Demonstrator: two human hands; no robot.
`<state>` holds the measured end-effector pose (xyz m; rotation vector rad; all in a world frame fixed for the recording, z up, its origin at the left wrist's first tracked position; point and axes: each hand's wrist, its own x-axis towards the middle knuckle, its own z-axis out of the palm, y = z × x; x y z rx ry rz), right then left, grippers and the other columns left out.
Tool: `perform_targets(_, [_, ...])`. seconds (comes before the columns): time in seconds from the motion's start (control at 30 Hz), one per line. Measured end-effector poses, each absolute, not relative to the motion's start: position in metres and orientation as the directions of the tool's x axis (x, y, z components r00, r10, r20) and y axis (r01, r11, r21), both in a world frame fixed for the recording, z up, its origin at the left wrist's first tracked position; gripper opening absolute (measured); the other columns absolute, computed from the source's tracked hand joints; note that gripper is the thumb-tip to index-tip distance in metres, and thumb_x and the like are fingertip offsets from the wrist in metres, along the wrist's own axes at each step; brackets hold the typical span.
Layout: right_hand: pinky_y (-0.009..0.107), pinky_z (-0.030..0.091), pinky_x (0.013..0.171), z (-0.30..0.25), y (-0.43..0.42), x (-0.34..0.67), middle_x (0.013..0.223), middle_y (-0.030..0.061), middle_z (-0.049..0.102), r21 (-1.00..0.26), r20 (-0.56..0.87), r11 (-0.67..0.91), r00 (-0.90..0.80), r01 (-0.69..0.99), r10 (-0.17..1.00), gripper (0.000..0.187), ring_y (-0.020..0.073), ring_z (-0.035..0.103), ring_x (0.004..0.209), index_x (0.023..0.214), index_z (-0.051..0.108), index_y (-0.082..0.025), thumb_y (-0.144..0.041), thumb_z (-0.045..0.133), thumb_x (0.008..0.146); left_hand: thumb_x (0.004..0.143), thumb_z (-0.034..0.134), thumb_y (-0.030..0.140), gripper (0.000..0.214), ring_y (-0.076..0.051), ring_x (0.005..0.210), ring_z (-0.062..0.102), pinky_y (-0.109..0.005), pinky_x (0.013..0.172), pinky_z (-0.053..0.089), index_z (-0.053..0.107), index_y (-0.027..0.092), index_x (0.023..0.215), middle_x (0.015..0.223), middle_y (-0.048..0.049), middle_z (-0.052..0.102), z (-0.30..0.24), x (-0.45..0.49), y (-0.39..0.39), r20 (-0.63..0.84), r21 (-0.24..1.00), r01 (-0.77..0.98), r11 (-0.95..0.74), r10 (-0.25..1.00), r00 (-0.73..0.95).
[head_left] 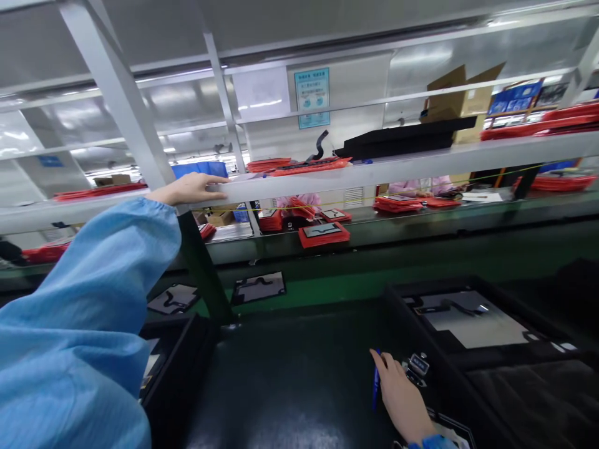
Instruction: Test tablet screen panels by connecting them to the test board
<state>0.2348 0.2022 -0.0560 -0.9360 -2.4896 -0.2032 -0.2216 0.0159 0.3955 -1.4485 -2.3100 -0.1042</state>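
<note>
In the head view, the left hand lies against the white rail, its visible digits spread slightly apart; whether they grip the rail cannot be told. Red packets lie to the right of those fingertips, and a flat panel sits below them. The right hand has its fingers bent close together at the upper end of a blue pen; a firm grip cannot be confirmed. A small silver device is just right of these fingers.

Bright wall panels streaked with glare, dim worktop with soft sheen, mild blur, stretched edges
</note>
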Motion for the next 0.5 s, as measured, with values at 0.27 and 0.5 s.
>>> perform_targets(0.27, [0.028,0.061,0.065,-0.047,0.193,0.245,0.109,0.0092,0.070,-0.071,0.502,0.797,-0.669,0.600,0.549,0.040,0.0223,0.071,0.093,0.129,0.058,-0.019,-0.019,0.036,0.095,0.098,0.035,0.036,0.047,-0.017,0.089,0.056,-0.029,0.085,0.037,0.064,0.018,0.130,0.102,-0.0020,0.071,0.369,-0.222,0.005,0.691,-0.089,0.826,0.557,0.631,-0.352])
perform_targets(0.5, [0.032,0.061,0.069,-0.017,0.176,0.244,0.114,0.0099,0.070,-0.179,0.455,0.809,-0.682,0.560,0.572,0.039,0.0239,0.070,0.101,0.126,0.059,-0.018,-0.025,0.033,0.097,0.099,0.022,0.046,0.056,-0.011,0.105,0.054,-0.029,0.100,0.037,0.060,0.016,0.126,0.118,0.0095,0.068,0.353,-0.226,0.016,0.759,0.026,0.850,0.527,0.542,-0.360])
